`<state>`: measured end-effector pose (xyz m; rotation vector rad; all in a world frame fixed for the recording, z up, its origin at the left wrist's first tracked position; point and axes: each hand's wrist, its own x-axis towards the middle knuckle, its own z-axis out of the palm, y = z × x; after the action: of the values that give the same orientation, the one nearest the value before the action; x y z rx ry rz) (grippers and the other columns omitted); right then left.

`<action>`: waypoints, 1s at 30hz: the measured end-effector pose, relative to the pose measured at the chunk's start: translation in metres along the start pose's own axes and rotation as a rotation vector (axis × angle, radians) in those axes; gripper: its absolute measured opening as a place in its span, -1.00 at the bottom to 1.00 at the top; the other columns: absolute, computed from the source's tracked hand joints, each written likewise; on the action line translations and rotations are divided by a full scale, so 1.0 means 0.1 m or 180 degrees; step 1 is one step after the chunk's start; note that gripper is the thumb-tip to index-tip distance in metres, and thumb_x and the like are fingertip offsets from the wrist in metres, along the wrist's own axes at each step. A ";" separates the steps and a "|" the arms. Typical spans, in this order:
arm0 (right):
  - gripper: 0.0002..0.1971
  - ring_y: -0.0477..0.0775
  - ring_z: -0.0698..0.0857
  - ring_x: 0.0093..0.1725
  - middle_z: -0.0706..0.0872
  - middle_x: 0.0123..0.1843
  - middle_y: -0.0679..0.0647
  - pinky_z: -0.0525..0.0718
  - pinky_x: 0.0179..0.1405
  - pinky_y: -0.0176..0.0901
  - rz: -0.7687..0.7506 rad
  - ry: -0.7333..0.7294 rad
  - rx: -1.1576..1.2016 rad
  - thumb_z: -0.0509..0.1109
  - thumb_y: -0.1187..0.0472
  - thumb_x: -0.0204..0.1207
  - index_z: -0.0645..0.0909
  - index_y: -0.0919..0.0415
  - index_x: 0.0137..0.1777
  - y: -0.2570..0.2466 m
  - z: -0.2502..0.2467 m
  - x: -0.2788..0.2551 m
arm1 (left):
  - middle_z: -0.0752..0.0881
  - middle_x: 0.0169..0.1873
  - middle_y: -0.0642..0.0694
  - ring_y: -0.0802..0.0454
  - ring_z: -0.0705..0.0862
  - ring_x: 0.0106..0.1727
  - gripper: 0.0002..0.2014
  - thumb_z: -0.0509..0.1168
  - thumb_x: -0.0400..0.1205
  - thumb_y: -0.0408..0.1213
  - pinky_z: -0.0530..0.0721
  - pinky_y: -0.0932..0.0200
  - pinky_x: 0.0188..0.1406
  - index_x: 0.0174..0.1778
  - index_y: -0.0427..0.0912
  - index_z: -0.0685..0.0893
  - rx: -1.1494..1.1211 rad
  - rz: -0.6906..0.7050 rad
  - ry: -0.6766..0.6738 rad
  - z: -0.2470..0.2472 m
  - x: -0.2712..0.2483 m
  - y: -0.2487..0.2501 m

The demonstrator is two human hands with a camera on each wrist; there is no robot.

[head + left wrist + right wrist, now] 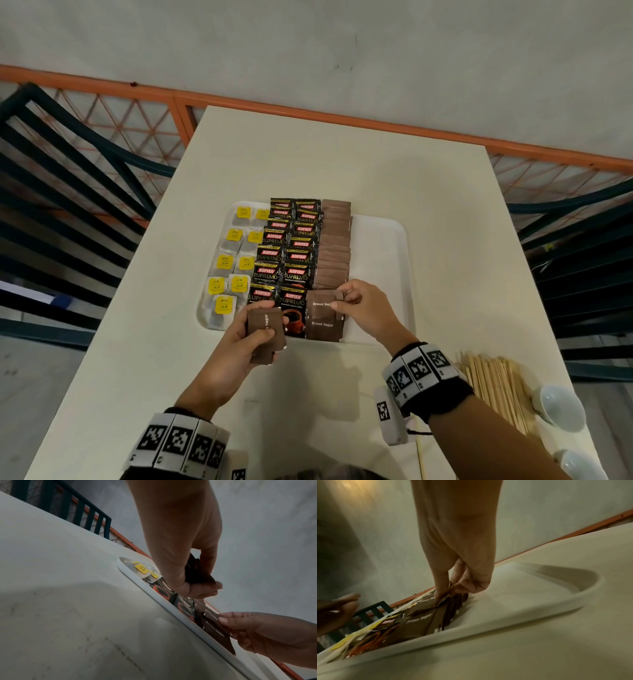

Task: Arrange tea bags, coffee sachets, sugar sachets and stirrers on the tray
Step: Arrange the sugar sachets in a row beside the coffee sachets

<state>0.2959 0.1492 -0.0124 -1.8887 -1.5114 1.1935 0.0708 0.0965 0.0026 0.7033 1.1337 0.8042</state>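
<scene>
A white tray (383,240) on the table holds tea bags (236,260) with yellow tags at its left, two columns of black coffee sachets (287,253) in the middle and a column of brown sugar sachets (334,243) beside them. My left hand (239,339) grips a small stack of brown sugar sachets (265,334) over the tray's near edge. My right hand (363,308) pinches the top of a brown sugar sachet (322,308) lying at the near end of the sugar column. Wooden stirrers (496,383) lie on the table at the right.
Two white cups (561,407) stand near the table's right front edge by the stirrers. The right part of the tray (522,588) is bare. Dark slatted chairs (68,192) flank the table, with an orange railing (308,109) behind.
</scene>
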 end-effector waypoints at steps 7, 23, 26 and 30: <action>-0.79 -0.18 0.55 -0.31 0.59 -0.35 -0.06 0.48 -0.37 -0.58 -0.0025 0.0240 0.0128 0.53 0.22 0.40 0.54 0.12 -0.07 0.05 0.03 -0.02 | 0.74 0.09 -0.18 -0.07 0.72 -0.11 -0.56 0.09 0.61 -0.57 0.70 0.09 -0.27 0.25 0.01 0.57 -0.0209 -0.0101 -0.0055 0.05 0.01 0.04; -0.77 -0.11 0.61 -0.17 0.66 -0.16 -0.04 0.52 -0.19 -0.43 -0.0369 -0.0247 0.0136 0.29 0.00 0.57 0.61 0.14 0.04 -0.30 0.04 -0.25 | 0.67 0.04 -0.09 0.01 0.70 -0.09 -0.57 0.29 0.55 -0.57 0.70 0.15 -0.35 0.18 0.05 0.57 0.0032 0.0241 0.0040 0.15 0.04 0.03; -0.85 -0.13 0.63 -0.19 0.68 -0.18 -0.07 0.58 -0.16 -0.34 -0.0326 -0.0936 0.0332 0.38 0.02 0.51 0.63 0.06 -0.03 -0.37 0.11 -0.30 | 0.69 0.02 -0.09 0.05 0.72 -0.17 -0.58 0.33 0.52 -0.55 0.68 0.17 -0.40 0.13 0.06 0.58 0.0157 0.0335 0.0124 0.18 0.07 0.04; -0.92 -0.10 0.64 -0.25 0.67 -0.19 -0.01 0.63 -0.29 -0.38 -0.0111 -0.0978 0.0918 0.41 0.26 0.50 0.57 0.11 -0.08 -0.37 0.16 -0.28 | 0.72 -0.03 -0.09 0.11 0.74 -0.25 -0.67 0.31 0.55 -0.51 0.67 0.20 -0.44 0.12 -0.01 0.57 0.0186 0.0384 0.0203 0.19 0.09 0.05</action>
<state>0.2611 0.1319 0.0178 -1.5375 -1.4199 1.6458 0.0898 0.1052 0.0068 0.8056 1.1846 0.9036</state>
